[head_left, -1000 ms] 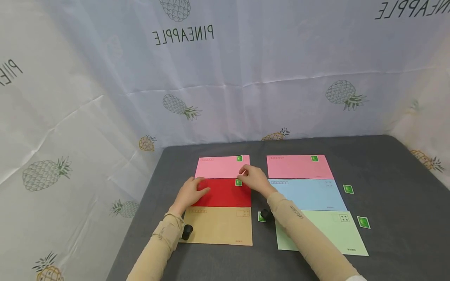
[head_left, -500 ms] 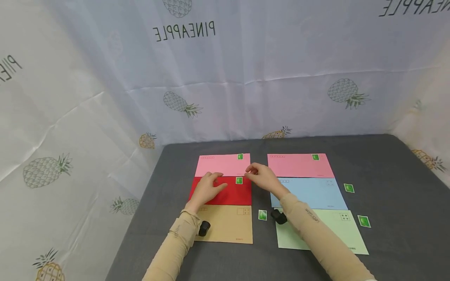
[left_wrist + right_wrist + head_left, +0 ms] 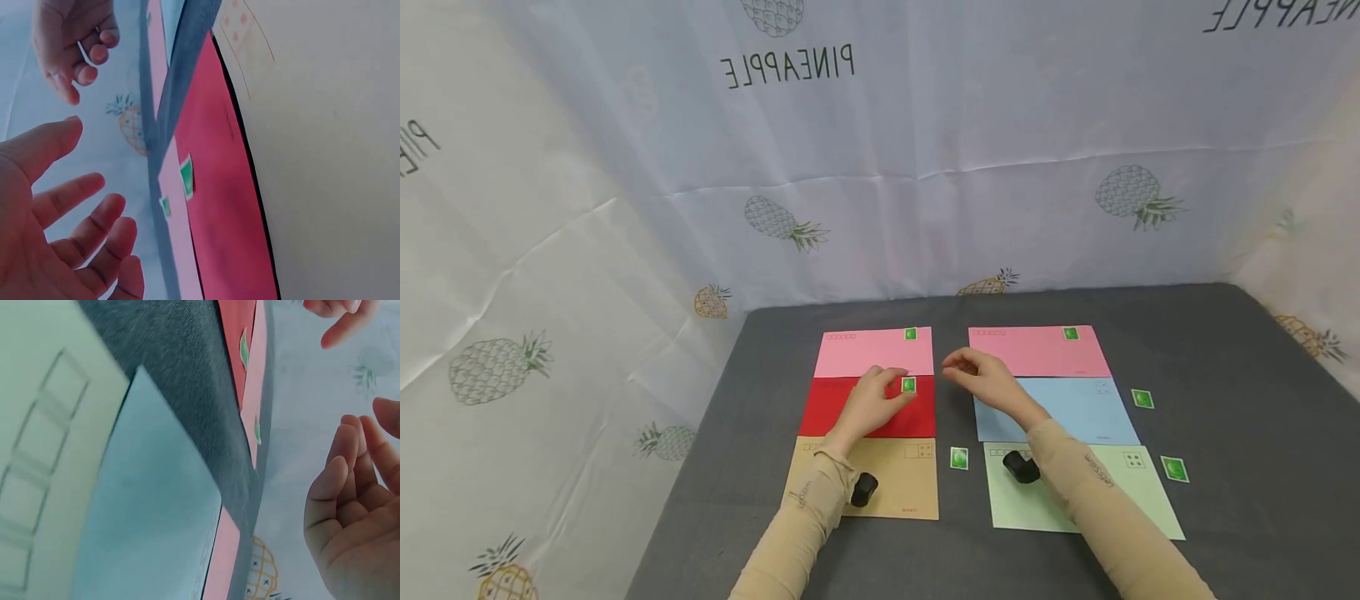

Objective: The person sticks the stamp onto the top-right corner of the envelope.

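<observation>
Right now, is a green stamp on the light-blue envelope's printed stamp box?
No, the light-blue envelope shows its printed box uncovered in the head view.

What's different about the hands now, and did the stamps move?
The left hand moved right over the red envelope, nearer its green stamp; the right hand moved right too, away from that stamp. I see nothing picked up or let go. That stamp, the other stamps and the other envelopes stayed put.

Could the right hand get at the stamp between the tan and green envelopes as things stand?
Probably yes: the right hand looks empty, and nothing covers the stamp on the dark table.
</observation>
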`<state>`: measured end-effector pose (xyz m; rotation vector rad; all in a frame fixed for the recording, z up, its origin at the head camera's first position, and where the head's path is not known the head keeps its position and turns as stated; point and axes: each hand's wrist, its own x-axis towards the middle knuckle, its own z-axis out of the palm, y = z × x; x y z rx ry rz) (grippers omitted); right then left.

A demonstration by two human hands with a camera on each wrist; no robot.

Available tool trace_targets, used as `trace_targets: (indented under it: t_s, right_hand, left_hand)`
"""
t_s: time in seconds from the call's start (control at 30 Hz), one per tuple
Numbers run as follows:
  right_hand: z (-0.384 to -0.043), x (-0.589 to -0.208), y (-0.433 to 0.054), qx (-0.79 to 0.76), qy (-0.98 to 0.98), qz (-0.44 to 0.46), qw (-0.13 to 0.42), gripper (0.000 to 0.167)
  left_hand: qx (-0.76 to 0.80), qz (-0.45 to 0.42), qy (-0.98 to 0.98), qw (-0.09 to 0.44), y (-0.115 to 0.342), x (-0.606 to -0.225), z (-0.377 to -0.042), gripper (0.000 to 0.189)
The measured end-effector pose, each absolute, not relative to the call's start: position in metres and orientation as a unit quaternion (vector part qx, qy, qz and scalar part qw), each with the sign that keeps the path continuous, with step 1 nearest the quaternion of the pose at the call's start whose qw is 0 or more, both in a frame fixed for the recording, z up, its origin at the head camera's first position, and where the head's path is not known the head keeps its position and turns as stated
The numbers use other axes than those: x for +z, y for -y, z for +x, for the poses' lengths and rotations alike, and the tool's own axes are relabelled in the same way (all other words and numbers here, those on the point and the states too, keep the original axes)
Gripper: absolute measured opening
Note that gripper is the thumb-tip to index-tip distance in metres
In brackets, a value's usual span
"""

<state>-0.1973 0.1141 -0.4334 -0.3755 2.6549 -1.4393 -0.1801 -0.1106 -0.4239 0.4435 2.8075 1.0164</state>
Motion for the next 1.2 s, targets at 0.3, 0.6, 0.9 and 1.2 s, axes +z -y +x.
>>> trace_targets:
  t_s: [0.3,0.6,0.9,1.2]
  right_hand:
    - [-0.188,-0.434,-0.136,-0.474,-0.87,-0.125,0.06,0.034]
    - [-0.177,-0.439,-0.165,-0.462,-0.877,-0.119,0.054,0.033]
    - [-0.166,-0.44,-0.194,-0.438,-0.892,-0.105,0.048,0.035]
    - [-0.155,-0.437,-0.229,-0.401,-0.911,-0.09,0.044,0.037]
  left_hand:
    - [0.34,0.165,-0.922,0.082,0.09,-0.425,-0.176,0.047]
    - [0.332,0.207,-0.917,0.083,0.064,-0.425,-0.171,0.045]
    - [0.332,0.219,-0.912,0.099,0.043,-0.428,-0.167,0.044]
    - [0.314,0.228,-0.914,0.122,0.026,-0.428,-0.166,0.044]
